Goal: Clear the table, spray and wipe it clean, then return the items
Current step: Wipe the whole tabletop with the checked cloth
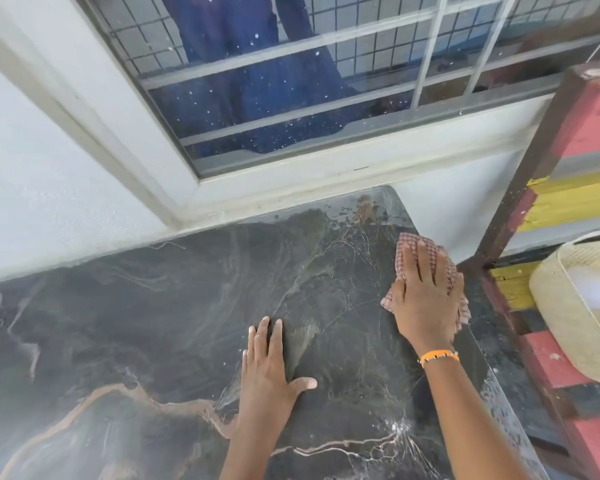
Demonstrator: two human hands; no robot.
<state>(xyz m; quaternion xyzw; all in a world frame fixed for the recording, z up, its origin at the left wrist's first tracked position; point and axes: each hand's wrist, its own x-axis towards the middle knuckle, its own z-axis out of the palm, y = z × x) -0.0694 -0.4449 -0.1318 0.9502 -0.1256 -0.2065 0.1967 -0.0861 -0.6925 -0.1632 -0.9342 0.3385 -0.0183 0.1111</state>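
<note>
The dark marble-patterned table (pixel 136 327) fills the lower part of the view and carries no items. My right hand (pixel 426 292) presses flat, fingers straight, on a red-checked cloth (pixel 407 242) near the table's right edge. Part of the cloth sticks out past the fingertips and beside the palm. My left hand (pixel 271 365) rests flat on the table's middle, fingers straight, holding nothing. Wet streaks and droplets show at the far right corner (pixel 364 209).
A white wall and a barred window (pixel 291 81) stand right behind the table. To the right are a red, yellow and dark wooden frame (pixel 565 188) and a woven pale basket (pixel 575 306). A narrow gap separates the table's right edge from that frame.
</note>
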